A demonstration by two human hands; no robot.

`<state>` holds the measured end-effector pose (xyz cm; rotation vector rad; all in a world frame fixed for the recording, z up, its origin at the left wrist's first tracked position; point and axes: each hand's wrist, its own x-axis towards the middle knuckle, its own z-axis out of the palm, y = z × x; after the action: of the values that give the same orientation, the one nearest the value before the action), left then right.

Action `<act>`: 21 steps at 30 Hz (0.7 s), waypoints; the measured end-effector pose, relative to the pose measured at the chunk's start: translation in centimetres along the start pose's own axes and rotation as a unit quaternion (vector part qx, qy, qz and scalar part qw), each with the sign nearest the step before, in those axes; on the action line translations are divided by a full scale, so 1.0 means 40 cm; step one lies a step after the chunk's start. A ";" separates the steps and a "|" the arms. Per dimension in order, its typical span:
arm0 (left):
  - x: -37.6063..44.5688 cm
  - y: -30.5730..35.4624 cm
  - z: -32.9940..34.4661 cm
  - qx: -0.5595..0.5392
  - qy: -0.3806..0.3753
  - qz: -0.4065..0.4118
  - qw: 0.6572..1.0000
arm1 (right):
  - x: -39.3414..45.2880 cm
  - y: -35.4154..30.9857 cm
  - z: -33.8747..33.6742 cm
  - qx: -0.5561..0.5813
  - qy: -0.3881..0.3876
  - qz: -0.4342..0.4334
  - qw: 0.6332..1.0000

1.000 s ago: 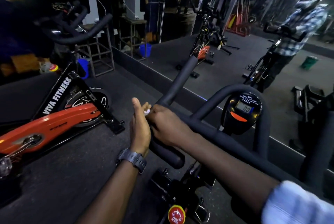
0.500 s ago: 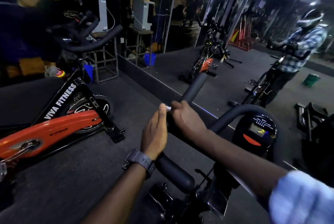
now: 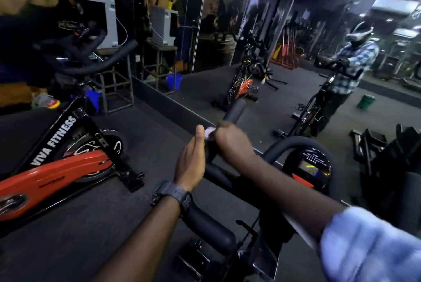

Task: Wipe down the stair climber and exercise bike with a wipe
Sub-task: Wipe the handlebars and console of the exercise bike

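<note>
Both hands work at the bike's handlebar (image 3: 234, 110), the long padded bar reaching forward from the bike (image 3: 262, 247) under us. Our right hand (image 3: 234, 142) curls over the bar and clamps a white wipe (image 3: 210, 133) against it; only a small corner of the wipe shows past the knuckles. Our left hand (image 3: 190, 165) lies against the bar's left side with fingers straight and thumb up, gripping nothing; its thumb tip sits just beside the wipe. A dark watch (image 3: 173, 195) circles the left wrist, and a pale blue sleeve (image 3: 369, 245) covers the right forearm.

Right of the hands sits the bike's round console (image 3: 307, 167), its small screen lit but unreadable. On our left stands a second, orange bike (image 3: 54, 172), whose black frame reads "VIVA FITNESS" in white. Ahead, a mirror wall (image 3: 284, 42) shows reversed lettering near its top, of which we can make out only "CROSS".
</note>
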<state>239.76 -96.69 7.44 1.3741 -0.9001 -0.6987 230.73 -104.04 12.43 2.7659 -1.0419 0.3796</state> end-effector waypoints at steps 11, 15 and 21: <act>-0.003 -0.022 -0.010 -0.017 0.023 0.041 0.999 | -0.053 -0.022 0.080 0.103 0.048 0.128 0.985; -0.007 -0.020 -0.007 0.003 0.021 0.055 0.998 | -0.047 -0.011 0.099 0.303 0.097 0.274 0.908; -0.011 -0.016 -0.015 0.038 0.035 0.068 0.996 | 0.021 -0.001 0.052 0.697 0.225 0.450 0.510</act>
<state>240.12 -96.08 6.78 1.3820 -0.9621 -0.5137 231.75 -105.02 10.70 1.8510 -2.6325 2.9805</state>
